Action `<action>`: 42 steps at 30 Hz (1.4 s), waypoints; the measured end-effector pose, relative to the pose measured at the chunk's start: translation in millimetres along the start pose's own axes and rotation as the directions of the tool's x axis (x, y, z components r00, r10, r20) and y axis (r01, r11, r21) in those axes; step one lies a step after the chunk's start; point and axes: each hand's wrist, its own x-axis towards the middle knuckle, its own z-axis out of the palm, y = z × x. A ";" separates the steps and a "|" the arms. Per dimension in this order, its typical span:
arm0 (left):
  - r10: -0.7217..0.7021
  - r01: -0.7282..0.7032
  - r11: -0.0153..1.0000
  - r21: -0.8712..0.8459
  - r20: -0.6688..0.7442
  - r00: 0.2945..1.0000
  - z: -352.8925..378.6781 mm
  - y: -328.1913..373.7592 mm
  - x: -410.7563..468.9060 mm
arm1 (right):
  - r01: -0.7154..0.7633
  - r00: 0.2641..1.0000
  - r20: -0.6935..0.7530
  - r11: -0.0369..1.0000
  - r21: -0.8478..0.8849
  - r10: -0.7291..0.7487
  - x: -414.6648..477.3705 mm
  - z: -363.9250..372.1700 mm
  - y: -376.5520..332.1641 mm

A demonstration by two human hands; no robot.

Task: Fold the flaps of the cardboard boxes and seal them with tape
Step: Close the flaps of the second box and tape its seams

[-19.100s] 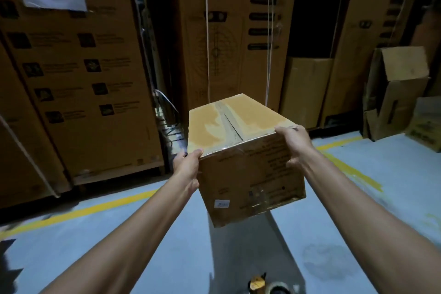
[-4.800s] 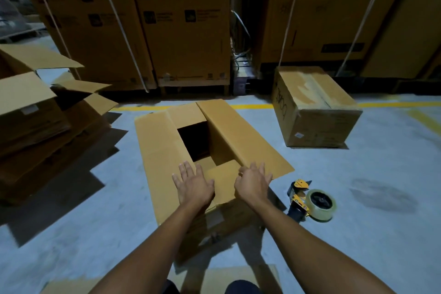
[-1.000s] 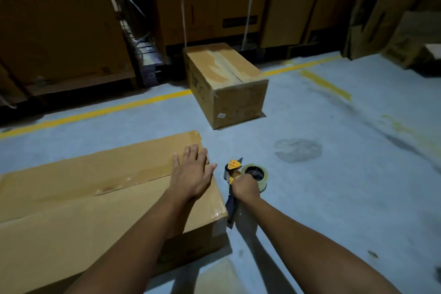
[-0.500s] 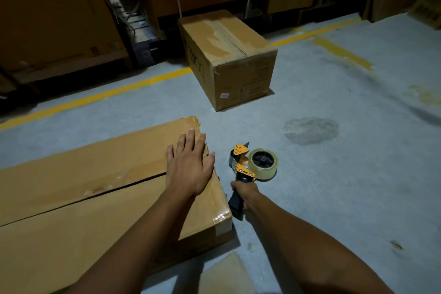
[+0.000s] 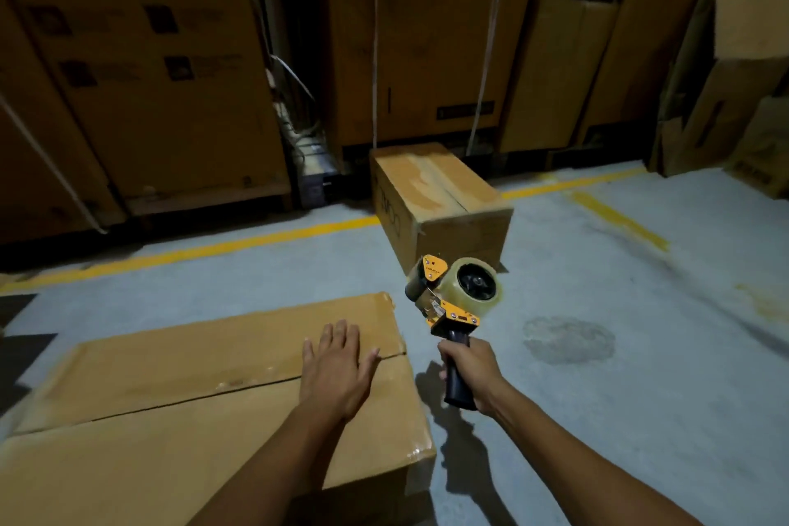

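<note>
1. Cardboard box (image 5: 170,431), long and low, lay on the grey floor (image 5: 597,419) on our side of the yellow line (image 5: 213,250). Its two top flaps were folded down and met at a dark seam (image 5: 192,398) running along its length.
2. We rested our left hand (image 5: 337,372) palm down on the box top at its right end, right across the seam. The four fingers were straight and close together, and the thumb was spread out to the right.
3. Our right hand (image 5: 469,372) gripped the dark handle of the tape dispenser (image 5: 448,312), with the fingers curled round it.
4. We held the dispenser upright above the floor, just beside the right end of the box and apart from it. Its shadow fell on the floor below.
5. At the top of the dispenser sat the roll of clear tape (image 5: 476,282), with orange plates to the left of it and beneath it.
6. Farther back, a smaller box (image 5: 439,201) stood over the yellow line. Its flaps were closed and tape ran along its top seam.
7. Behind it rose tall cartons (image 5: 149,77).
8. To the right of the dispenser, a round darker stain (image 5: 568,340) marked the floor.
</note>
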 end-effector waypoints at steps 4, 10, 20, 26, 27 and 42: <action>-0.132 0.132 0.991 0.013 -0.023 0.991 -22.1 -85.8 -30.6 | 0.115 0.984 0.145 0.990 -0.085 -0.102 -33.5 43.9 -31.7; -0.358 0.360 0.933 0.022 -0.069 0.931 -59.0 -221.8 -100.6 | 0.255 0.911 0.377 0.946 -0.198 -0.167 -79.1 151.3 -40.0; -0.584 0.562 0.803 -0.199 -0.075 0.808 -81.6 -301.9 -151.1 | 0.402 0.821 0.550 0.839 -0.367 -0.152 -118.2 305.0 -13.7; -0.580 0.517 0.788 -0.334 -0.122 0.805 -77.3 -293.9 -160.7 | 0.529 0.774 0.613 0.692 -0.491 -0.158 -119.6 332.4 -9.1; -0.580 0.493 0.778 -0.390 -0.143 0.802 -80.8 -293.6 -163.3 | 0.548 0.770 0.616 0.667 -0.506 -0.165 -120.2 335.2 -9.5; -0.609 -0.238 -0.618 -0.749 0.265 0.748 -120.3 -326.4 -172.2 | 0.798 0.593 0.768 0.303 -0.521 -0.243 -134.8 377.8 -47.5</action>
